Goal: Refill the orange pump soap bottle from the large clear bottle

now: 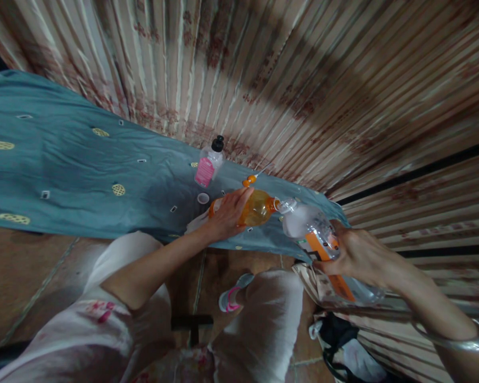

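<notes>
My left hand (pixel 228 213) is wrapped round an orange bottle (pixel 258 208) that lies tilted on its side, neck pointing right. My right hand (pixel 357 255) grips a clear plastic bottle with an orange label (pixel 313 234), tipped so its mouth meets the orange bottle's neck. Both bottles hover over the near edge of a teal cloth (pixel 83 170). An orange nozzle cap (pixel 249 180) and a small white cap (pixel 203 198) lie on the cloth just behind my left hand.
A clear bottle with a pink label and black cap (pixel 208 162) stands on the cloth by the striped curtain (pixel 303 80). My knees in white trousers and a sandalled foot (pixel 233 295) are over a brown tiled floor. A dark bag (pixel 335 340) sits at lower right.
</notes>
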`<state>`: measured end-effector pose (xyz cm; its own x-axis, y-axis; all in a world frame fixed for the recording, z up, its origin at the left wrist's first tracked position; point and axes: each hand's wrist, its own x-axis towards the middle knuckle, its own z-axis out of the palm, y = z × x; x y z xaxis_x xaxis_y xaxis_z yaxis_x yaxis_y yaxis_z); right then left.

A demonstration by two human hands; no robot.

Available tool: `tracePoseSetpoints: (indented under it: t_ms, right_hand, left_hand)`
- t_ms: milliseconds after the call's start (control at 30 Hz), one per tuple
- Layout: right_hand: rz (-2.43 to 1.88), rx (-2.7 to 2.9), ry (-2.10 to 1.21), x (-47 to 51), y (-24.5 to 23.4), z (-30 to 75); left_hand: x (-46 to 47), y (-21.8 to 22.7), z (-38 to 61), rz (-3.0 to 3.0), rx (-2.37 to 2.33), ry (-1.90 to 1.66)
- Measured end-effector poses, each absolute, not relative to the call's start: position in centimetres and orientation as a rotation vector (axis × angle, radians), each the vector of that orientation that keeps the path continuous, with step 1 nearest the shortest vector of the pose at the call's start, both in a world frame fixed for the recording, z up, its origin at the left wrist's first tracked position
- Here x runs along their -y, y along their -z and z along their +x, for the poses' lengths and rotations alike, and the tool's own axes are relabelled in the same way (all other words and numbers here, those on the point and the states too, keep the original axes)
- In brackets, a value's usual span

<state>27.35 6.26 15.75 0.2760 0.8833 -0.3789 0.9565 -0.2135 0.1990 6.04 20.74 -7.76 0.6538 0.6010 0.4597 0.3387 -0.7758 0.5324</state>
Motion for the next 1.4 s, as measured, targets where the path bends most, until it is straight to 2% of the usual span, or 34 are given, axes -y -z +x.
tracePoseSetpoints:
  t_ms: [1400]
  right_hand:
    - [2.124,-1.583,0.246,-6.39,-15.88,26.99]
  left_hand:
    - [-20.92,8.17,6.18,2.470,-0.703,-0.935]
